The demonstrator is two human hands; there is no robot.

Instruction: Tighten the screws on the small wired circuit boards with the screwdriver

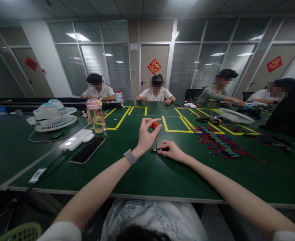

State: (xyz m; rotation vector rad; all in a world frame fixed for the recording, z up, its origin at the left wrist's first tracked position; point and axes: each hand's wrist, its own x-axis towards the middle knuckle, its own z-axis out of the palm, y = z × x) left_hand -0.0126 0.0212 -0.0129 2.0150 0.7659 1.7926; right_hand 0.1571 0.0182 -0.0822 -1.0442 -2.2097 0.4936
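My left hand (147, 134), with a grey watch band at the wrist, is closed on the orange handle of a screwdriver (156, 126). The screwdriver stands upright, its thin shaft pointing down at a small green circuit board (154, 150) on the table. Low on the tabletop, my right hand (172, 150) pinches the right end of that board. Its fingers cover part of the board, so the exact spot where the tip meets it is hard to make out. A row of green circuit boards with red and blue wires (220, 142) lies to the right.
On the green table (137, 180), a phone (87, 150), a white power bank (75, 139) with a cable and a pink-lidded bottle (96, 115) stand left. White fan parts (53, 117) lie farther left. Another fan (236, 115) is at right. Several people sit across the table.
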